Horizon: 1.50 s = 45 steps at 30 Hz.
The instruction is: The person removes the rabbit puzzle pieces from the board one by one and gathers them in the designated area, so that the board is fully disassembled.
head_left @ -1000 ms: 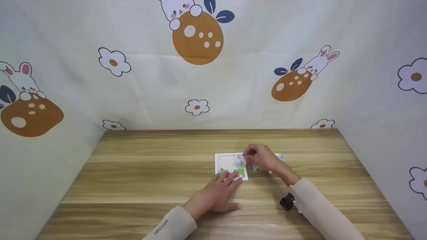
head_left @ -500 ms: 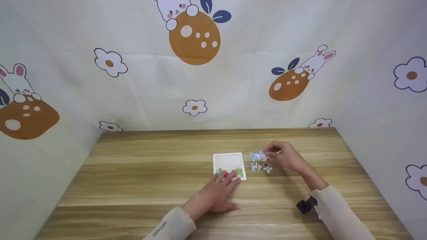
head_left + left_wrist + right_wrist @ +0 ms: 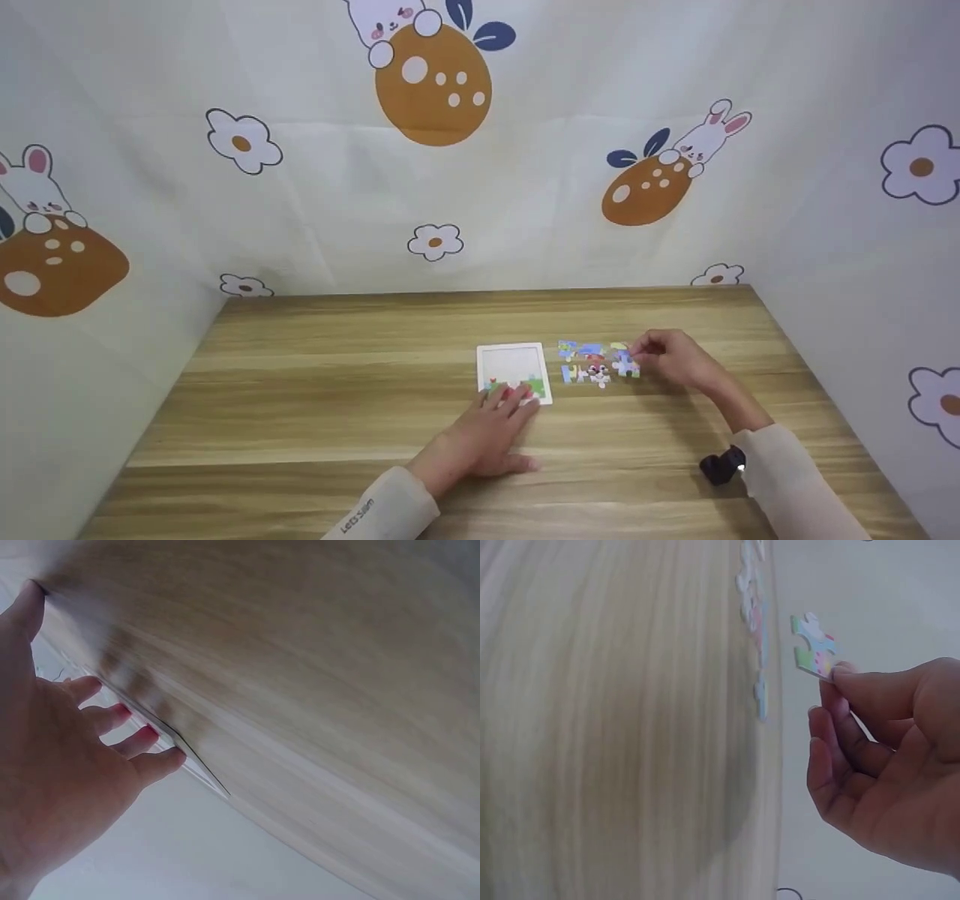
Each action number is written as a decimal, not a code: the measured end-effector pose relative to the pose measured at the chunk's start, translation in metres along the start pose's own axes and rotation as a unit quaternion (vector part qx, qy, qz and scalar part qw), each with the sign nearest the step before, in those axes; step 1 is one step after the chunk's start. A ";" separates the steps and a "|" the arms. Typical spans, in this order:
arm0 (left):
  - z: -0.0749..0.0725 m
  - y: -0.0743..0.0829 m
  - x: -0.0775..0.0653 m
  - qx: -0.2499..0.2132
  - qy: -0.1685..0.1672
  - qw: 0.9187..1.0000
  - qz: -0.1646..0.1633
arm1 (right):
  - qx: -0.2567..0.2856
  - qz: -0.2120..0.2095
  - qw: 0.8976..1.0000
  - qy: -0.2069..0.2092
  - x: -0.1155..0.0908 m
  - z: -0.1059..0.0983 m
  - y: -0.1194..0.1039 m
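Note:
My left hand (image 3: 487,439) rests with straight, spread fingers on the near edge of a white puzzle frame (image 3: 548,375). Inside it, a few green and red puzzle pieces (image 3: 534,388) line the near side, partly hidden by those fingers. In the left wrist view, fingertips touch the thin frame (image 3: 196,766). To the right, my right hand (image 3: 679,364) pinches one puzzle piece (image 3: 820,658) between thumb and index finger, held off the table; it shows white, blue, green and pink. Just left of that hand lie several loose puzzle pieces (image 3: 596,371), one bearing a cartoon face.
The wood-grain table (image 3: 337,375) stretches around the frame and pieces. Behind it and at both sides hangs a pale curtain (image 3: 525,202) printed with rabbits, oranges and flowers. A small black device (image 3: 721,466) sits at the right wrist.
My right hand has carried a puzzle piece from over the frame rightward, past the loose pieces to their right end. My left hand has stayed on the frame. The head view shifted slightly.

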State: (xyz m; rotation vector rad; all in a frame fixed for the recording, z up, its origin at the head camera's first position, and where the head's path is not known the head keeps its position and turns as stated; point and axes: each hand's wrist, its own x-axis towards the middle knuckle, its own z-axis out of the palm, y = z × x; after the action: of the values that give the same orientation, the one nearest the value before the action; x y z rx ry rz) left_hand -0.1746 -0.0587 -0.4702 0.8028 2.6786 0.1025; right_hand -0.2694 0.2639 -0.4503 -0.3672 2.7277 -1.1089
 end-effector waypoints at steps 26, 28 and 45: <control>-0.002 0.011 0.003 -0.053 0.082 0.994 -0.039 | -0.034 0.017 0.999 -0.027 0.006 0.017 0.006; -0.003 0.017 0.003 -0.055 0.095 0.993 -0.044 | -0.043 0.018 0.999 -0.023 0.006 0.017 0.001; -0.004 0.047 0.005 -0.101 0.044 0.990 -0.084 | -0.010 -0.039 0.999 -0.031 0.021 0.036 -0.062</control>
State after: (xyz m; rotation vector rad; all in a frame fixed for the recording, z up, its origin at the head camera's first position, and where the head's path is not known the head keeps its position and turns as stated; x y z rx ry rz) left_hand -0.1554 -0.0167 -0.4602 0.5190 2.7498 0.3690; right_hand -0.2701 0.1917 -0.4334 -0.5062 2.6936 -1.0716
